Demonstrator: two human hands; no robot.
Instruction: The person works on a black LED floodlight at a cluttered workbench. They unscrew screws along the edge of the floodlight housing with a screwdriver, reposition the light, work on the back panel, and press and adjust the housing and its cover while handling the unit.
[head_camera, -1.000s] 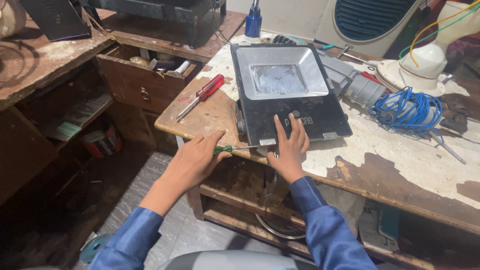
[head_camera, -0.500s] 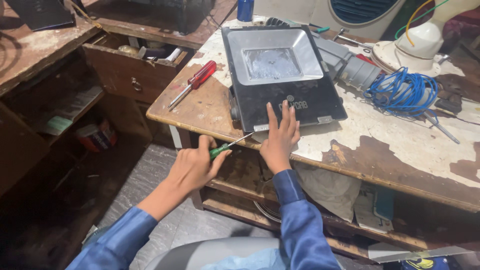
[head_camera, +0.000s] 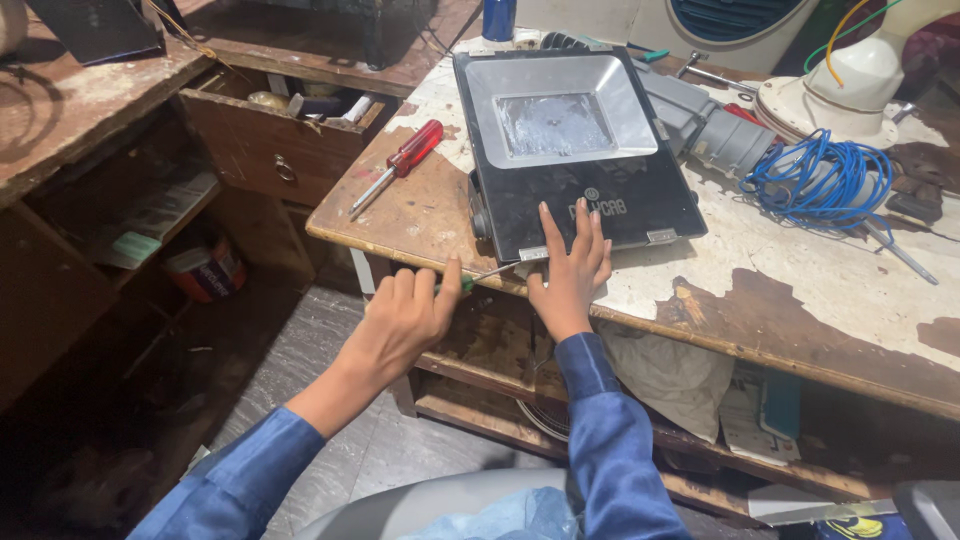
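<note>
Flat on bench, black floodlight (head_camera: 575, 150), silver reflector, right hand (head_camera: 570, 270) pressing

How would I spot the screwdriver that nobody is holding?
Start at the worn wooden workbench and find the big black floodlight lying face up on it. Just left of the lamp, near the bench's left edge, lies the spare screwdriver. Its red handle sets it apart from the green-handled one in the left hand.

A red-handled screwdriver (head_camera: 400, 160), blue wire coil (head_camera: 815, 180) and open wooden drawer (head_camera: 275, 150) sit around
</note>
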